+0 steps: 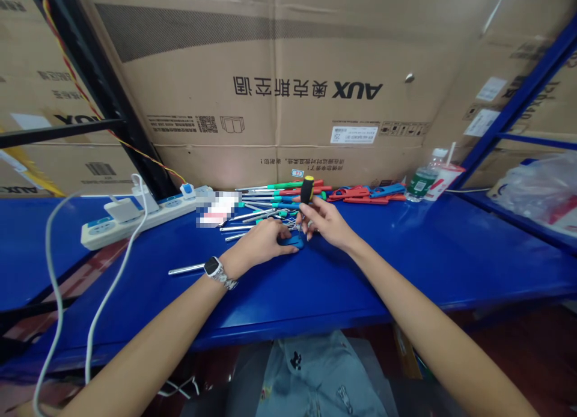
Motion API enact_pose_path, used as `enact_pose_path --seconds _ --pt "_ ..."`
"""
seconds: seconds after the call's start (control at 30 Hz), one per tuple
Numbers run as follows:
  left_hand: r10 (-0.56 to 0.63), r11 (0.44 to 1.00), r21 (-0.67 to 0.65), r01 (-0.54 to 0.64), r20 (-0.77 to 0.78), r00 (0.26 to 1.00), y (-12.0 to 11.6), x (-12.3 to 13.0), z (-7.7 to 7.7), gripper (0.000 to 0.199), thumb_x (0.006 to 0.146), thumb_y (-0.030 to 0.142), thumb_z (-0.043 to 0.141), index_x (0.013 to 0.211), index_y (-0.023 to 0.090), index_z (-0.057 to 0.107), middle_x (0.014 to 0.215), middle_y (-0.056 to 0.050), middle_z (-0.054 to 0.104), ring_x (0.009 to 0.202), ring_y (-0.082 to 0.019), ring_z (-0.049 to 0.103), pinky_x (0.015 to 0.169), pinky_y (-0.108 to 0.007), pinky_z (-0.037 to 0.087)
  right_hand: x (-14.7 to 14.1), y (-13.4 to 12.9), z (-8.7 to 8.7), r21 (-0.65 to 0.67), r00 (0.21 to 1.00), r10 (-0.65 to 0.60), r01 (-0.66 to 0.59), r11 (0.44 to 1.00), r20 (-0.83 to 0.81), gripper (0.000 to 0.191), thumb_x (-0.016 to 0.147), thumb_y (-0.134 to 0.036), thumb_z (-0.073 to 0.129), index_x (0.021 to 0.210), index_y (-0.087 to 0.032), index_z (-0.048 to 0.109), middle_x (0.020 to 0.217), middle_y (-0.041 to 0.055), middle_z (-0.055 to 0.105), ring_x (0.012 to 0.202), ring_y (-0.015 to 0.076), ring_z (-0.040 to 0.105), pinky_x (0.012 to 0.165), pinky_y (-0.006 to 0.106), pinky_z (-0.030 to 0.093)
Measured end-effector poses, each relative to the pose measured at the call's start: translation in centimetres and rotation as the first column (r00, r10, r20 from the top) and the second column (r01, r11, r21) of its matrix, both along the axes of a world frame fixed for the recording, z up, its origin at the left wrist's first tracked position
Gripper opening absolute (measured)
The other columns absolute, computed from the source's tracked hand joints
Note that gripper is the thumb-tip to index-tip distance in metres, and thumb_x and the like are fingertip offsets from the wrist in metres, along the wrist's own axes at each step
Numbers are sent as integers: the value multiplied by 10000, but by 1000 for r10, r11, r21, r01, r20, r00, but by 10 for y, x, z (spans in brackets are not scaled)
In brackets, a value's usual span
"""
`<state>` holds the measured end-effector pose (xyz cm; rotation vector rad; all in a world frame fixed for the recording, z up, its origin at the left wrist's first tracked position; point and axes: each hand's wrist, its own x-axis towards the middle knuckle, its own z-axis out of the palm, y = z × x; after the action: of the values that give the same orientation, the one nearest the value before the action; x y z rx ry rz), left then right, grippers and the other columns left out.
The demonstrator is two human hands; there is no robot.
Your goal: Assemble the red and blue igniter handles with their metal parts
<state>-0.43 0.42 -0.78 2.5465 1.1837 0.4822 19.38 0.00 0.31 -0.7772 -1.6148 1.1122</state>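
Note:
My right hand (327,222) grips a screwdriver (307,190) with a black and yellow handle, held upright with the tip end pointing down. Its lower end meets a blue plastic piece (293,241) lying on the blue table. My left hand (265,241), fingers closed, holds that piece at its left end. Just behind both hands lie several metal rods with green and blue ends (256,214). One more metal rod (186,269) rests by my left wrist, partly hidden by it.
Red plastic pieces (358,194) and blue ones (387,190) lie at the back of the table (419,249). A bottle (421,182) and a cup (444,181) stand right of them. On the left is a power strip (97,231) with white cables. Cardboard boxes (288,44) form the back wall.

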Motion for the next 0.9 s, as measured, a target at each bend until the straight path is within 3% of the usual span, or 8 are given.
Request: enact_pose_path --seconds 0.1,0.23,0.37,0.47,0.57,0.7,0.8,0.9 --pt "-4 1000 -1 4 2 1000 0 0 -1 252 839 424 788 866 180 730 878 -70 739 804 -236 655 722 -352 468 1 0 4 21 998 33 -34 999 46 406 826 -603 720 905 -220 608 753 -2 653 567 149 629 414 271 493" --pt "6 1000 20 -5 -13 1000 1 0 -3 271 841 437 794 872 176 727 895 -73 738 816 -236 651 728 -346 460 -8 4 0 43 992 -125 123 991 29 496 707 -539 860 773 -244 466 613 -45 599 464 142 593 363 239 389" --pt "-5 1000 9 6 -11 1000 1 0 -2 277 845 439 795 864 171 730 879 -66 741 781 -226 647 697 -338 444 -13 2 -4 0 984 -179 179 984 -20 503 710 -538 866 895 -252 495 610 -51 627 422 144 579 374 261 428" --pt "-13 1000 6 13 7 1000 1 0 -2 252 841 416 800 863 175 730 865 -59 741 788 -226 651 699 -337 449 -6 -1 -1 -20 998 -65 65 998 9 462 797 -580 776 1037 -235 585 673 -37 631 463 135 577 405 281 488" --pt "-13 1000 5 13 16 1000 1 0 -3 239 839 409 798 869 182 732 881 -59 745 803 -227 655 704 -340 455 2 -1 4 -49 998 46 -43 998 52 447 806 -603 744 982 -204 644 788 15 669 558 146 619 403 278 495" --pt "-8 1000 5 8 4 1000 1 1 -2 263 836 425 799 893 175 738 898 -68 750 809 -233 657 717 -350 460 -3 5 1 -4 996 -85 85 996 33 434 719 -529 849 845 -222 569 640 -21 620 489 155 602 361 266 427" --pt "-20 1000 -6 20 -1 1000 0 1 -1 255 839 416 795 883 172 737 874 -61 748 784 -228 655 700 -346 449 -11 6 -5 -34 986 -169 169 985 -5 482 710 -508 871 937 -242 539 651 -24 652 432 153 583 364 283 439" --pt "-24 1000 3 24 -4 1000 0 1 0 244 831 412 799 864 178 739 865 -59 745 805 -232 657 711 -344 447 -8 3 -4 -50 993 -119 118 992 -4 485 777 -557 813 1041 -250 548 628 -44 630 427 141 577 380 275 473"
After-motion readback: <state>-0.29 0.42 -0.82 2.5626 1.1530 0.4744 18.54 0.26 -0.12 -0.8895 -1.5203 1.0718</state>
